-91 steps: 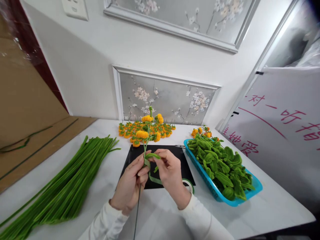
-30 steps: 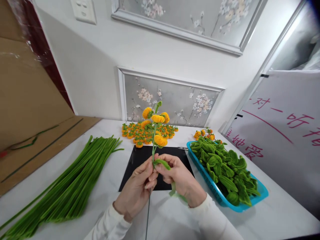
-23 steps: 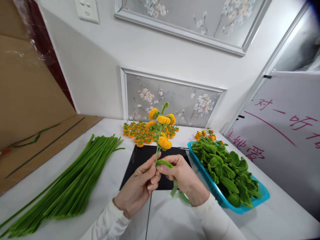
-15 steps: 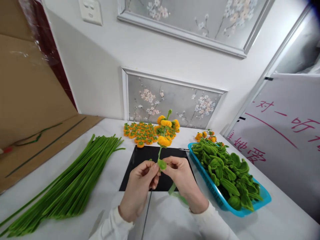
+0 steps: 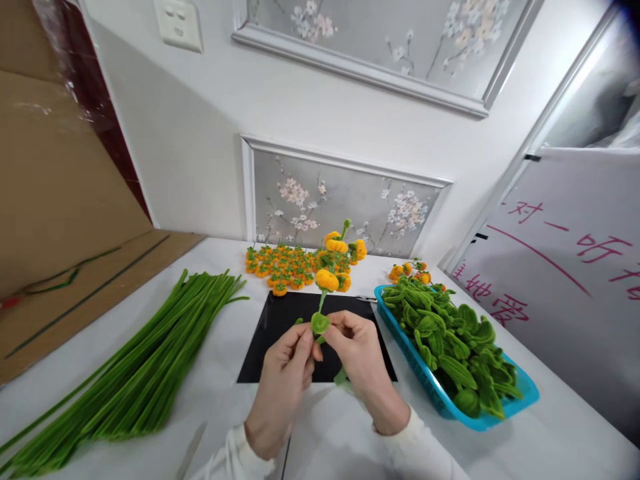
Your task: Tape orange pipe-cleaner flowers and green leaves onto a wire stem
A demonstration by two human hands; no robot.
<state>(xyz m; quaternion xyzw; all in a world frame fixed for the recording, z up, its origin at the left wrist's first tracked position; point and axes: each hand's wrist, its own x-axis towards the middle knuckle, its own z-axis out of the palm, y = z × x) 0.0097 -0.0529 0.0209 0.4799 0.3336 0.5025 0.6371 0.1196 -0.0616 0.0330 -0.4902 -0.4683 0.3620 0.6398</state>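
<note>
My left hand (image 5: 284,377) is closed around the lower stem of a fuzzy flower spray (image 5: 327,280) with several orange blooms and a green bud at its top. The spray stands upright above my fingertips. A small round green leaf (image 5: 320,323) sits against the stem, and my right hand (image 5: 361,360) pinches at its edge. From under the right hand hangs a pale green strip (image 5: 343,377), perhaps tape; its upper part is hidden by the fingers. Both hands meet over a black mat (image 5: 260,353).
Long green fuzzy stems (image 5: 150,360) lie in a bundle on the left. Behind the mat are many small orange flowers (image 5: 280,267). A blue basket (image 5: 430,387) of green leaves stands on the right, with metal pliers (image 5: 367,299) and more orange flowers (image 5: 400,271) nearby.
The spray has turned and its top has shifted slightly right. The round leaf has moved up and left against the stem, and less of the pale strip shows.
</note>
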